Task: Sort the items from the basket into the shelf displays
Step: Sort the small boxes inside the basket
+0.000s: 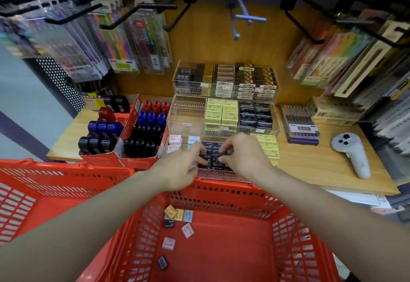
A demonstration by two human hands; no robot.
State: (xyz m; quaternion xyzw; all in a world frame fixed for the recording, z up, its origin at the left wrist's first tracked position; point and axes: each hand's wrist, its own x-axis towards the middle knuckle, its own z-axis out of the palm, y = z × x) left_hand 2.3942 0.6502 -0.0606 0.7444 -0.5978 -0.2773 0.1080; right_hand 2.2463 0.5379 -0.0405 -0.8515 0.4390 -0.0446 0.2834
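While both arms are reaching over the far rim of the red basket (221,189), the left hand (182,166) and the right hand (241,157) are meeting over the black erasers (211,156) packed in the middle compartment of the front clear display tray (218,174) on the wooden shelf (321,164). The fingers of both hands are curling down, their tips pressing on or pinching the black erasers (whether any single one is lifted free cannot be told). Pale pink erasers (175,143) are sitting in the compartment to the left, yellow ones (269,146) to the right. On the basket floor, several loose erasers (178,215) are lying scattered near the left wall, yellow, grey, black and pink. A red carton of markers (145,131) is standing beside the tray, and a white controller (352,153) is lying well to the right.
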